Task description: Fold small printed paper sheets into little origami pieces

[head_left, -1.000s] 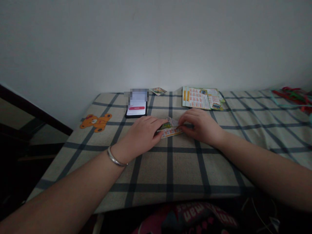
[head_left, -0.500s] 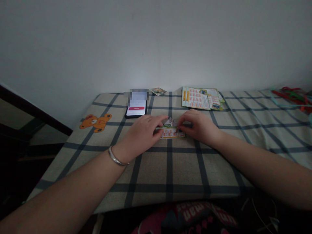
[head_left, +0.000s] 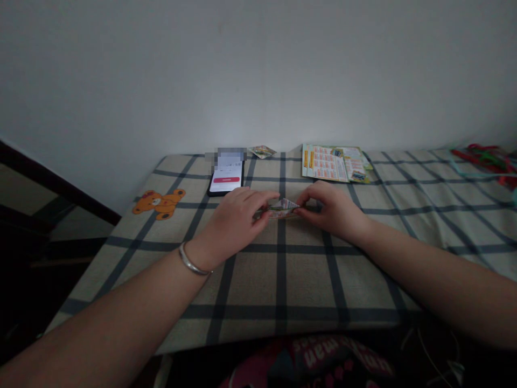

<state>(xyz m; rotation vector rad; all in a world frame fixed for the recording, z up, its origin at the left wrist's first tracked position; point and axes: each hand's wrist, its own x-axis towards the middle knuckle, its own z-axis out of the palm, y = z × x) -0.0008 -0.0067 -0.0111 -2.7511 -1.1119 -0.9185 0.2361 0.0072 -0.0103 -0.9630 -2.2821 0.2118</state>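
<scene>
A small folded piece of printed paper (head_left: 284,206) lies between my two hands near the middle of the table. Its top shows a low triangular shape. My left hand (head_left: 238,218), with a silver bangle at the wrist, pinches the paper's left end between thumb and fingers. At the opposite corner, the thumb and index finger of my right hand (head_left: 329,209) grip its right tip. Parts of the paper's left side are hidden behind my left fingers.
Behind my left hand a phone (head_left: 226,180) with a lit screen lies beside a folded paper (head_left: 262,151). Printed sheets (head_left: 325,163) rest near the wall (head_left: 258,75). A bear picture (head_left: 158,203) marks the checked tablecloth (head_left: 254,280); tangled red and green cords (head_left: 482,161) lie far right.
The paper's near printed flap, which lay flat toward me, has been folded up, so the piece looks narrower. Both hands have hardly shifted.
</scene>
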